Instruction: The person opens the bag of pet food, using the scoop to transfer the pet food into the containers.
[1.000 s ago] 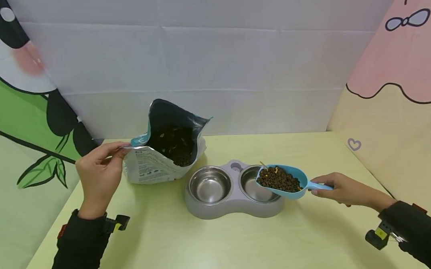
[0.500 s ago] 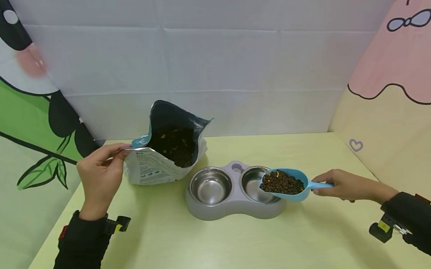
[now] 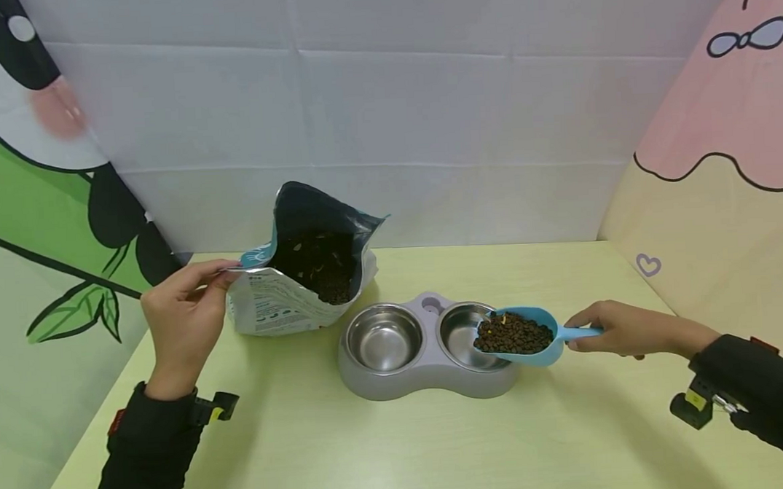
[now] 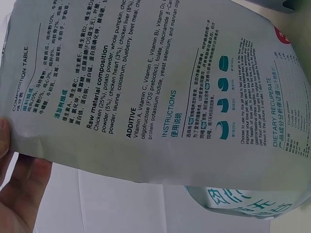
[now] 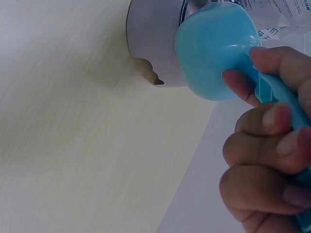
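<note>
My right hand [image 3: 621,328] grips the handle of a light blue scoop [image 3: 546,352]. Brown pet-food kibble [image 3: 510,333] fills the scoop, which overlaps the right steel bowl [image 3: 458,340] in the head view. Seen from the right wrist, the scoop's underside [image 5: 214,51] shows with my fingers [image 5: 262,150] curled round the handle. My left hand [image 3: 187,308] pinches the rim of a pet-food bag [image 3: 276,304] at its left corner. The bag's mouth gapes, with dark kibble inside. Printed text covers the bag's panel [image 4: 146,97] in the left wrist view.
A grey double-bowl stand [image 3: 427,384] sits mid-table, its left steel bowl [image 3: 384,338] bare inside. The pale wooden table [image 3: 401,455] meets a white cloth wall [image 3: 425,112] behind. Cartoon-printed panels [image 3: 710,179] stand at both sides.
The scoop has shifted slightly right and down in the head view, and its load has levelled a little. My left hand and the bag stay nearly in place.
</note>
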`<state>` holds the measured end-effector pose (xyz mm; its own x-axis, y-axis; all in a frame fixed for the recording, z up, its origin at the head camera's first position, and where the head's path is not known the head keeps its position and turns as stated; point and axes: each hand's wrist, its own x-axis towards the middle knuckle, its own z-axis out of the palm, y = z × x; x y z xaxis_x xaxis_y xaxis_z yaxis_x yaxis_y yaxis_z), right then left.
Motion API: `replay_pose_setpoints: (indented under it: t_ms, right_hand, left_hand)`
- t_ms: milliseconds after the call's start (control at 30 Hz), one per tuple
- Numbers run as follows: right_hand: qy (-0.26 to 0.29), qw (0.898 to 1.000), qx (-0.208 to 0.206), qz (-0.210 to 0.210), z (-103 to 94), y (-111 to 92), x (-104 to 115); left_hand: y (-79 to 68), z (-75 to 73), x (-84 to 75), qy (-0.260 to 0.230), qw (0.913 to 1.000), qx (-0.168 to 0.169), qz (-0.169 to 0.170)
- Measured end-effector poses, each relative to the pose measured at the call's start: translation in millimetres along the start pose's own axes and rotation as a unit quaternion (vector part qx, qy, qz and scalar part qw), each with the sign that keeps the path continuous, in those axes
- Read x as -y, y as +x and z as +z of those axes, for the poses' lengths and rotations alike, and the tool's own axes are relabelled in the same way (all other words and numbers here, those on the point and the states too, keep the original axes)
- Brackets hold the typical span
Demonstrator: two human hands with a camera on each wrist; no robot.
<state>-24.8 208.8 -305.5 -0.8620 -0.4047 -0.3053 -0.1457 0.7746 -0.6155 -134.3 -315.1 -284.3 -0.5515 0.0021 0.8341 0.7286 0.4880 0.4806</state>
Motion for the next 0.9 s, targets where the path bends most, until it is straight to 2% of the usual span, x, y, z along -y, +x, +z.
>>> replay_pose_setpoints:
  t_ms: [467, 900]
  right_hand:
    - [-0.044, 0.999, 0.017, -0.003, -9.8, 5.8, 9.5]
    - [-0.053, 0.998, 0.027, 0.002, -13.9, 7.4, 17.1]
  left_hand:
    - [0.3, 2.1, 1.8, -0.007, 0.9999, -0.009, 0.003]
    - [-0.1, 1.9, 0.8, -0.008, 0.9999, -0.010, -0.009]
